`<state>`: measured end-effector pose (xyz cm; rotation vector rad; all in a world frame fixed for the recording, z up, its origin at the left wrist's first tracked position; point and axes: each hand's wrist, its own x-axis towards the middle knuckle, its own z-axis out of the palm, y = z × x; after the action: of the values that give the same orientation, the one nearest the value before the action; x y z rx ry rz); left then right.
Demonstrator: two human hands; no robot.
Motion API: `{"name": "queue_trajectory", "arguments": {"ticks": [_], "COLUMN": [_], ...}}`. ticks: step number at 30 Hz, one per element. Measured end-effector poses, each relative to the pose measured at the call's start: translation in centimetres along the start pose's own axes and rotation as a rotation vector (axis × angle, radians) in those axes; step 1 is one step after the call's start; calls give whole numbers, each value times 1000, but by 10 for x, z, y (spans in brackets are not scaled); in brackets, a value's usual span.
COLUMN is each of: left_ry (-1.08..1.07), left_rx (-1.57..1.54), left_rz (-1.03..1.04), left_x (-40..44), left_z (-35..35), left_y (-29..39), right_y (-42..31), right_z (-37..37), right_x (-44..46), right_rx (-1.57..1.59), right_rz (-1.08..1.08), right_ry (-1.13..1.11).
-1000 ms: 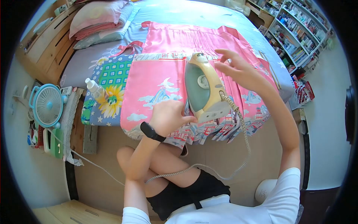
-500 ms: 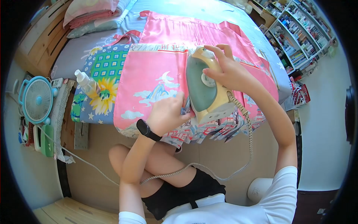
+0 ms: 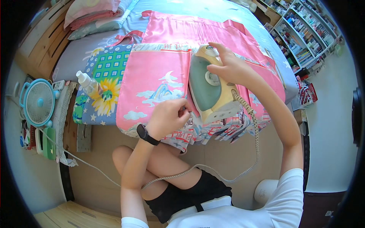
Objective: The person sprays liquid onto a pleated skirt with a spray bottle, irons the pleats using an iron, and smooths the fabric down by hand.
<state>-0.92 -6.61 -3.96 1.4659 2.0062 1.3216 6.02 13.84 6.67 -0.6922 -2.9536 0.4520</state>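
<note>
A pink satin skirt [image 3: 148, 72] with printed clouds, a moon and pleats lies spread in front of me. My right hand [image 3: 232, 68] is closed round the handle of a cream and green clothes iron [image 3: 205, 85], with the thumb near its round dial. The iron rests on the pleated part, its tip pointing away from me. Just left of the iron, my left hand [image 3: 167, 119] has its fingers curled into a pinch at the edge of a pleat. The fingertips partly hide the cloth between them. A black watch [image 3: 147, 134] is on my left wrist.
A clear spray bottle [image 3: 89, 83] lies on the folded flowered cloth [image 3: 108, 100] at left. The braided cord [image 3: 213, 171] loops from the iron across my lap. A blue fan [image 3: 38, 102] stands far left. Beyond the skirt is a bed [image 3: 178, 7]; bookshelves [image 3: 304, 34] stand at right.
The iron has shifted slightly left and away from me with my right hand. My left hand has moved slightly down and left, and less bunched cloth shows at its fingers.
</note>
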Motion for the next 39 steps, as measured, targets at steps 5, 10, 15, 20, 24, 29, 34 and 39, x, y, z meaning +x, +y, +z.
{"name": "queue_trajectory", "arguments": {"ticks": [5,10,15,20,24,29,34,39], "left_ry": [63,48,137,126,114,100,84,76], "left_rx": [90,94,174,136,153,146,135,109], "left_rz": [56,10,39,63,46,17,40,3], "left_x": [-1,2,4,3,3,3,4,4], "left_z": [5,2,8,7,5,5,5,4], "left_y": [0,1,-6,-8,-4,-4,-7,-3], "right_y": [16,10,17,35,49,43,44,55], "right_z": [10,-32,-52,-44,-30,-29,-37,-39], "right_x": [3,-19,-38,-41,-36,-34,-27,-23], "right_rx": [497,572,560,631,568,467,272,99], "right_rz": [-7,165,164,100,-31,-128,-180,-247], "right_ry": [17,67,119,-19,-84,-149,-233,-262]}}
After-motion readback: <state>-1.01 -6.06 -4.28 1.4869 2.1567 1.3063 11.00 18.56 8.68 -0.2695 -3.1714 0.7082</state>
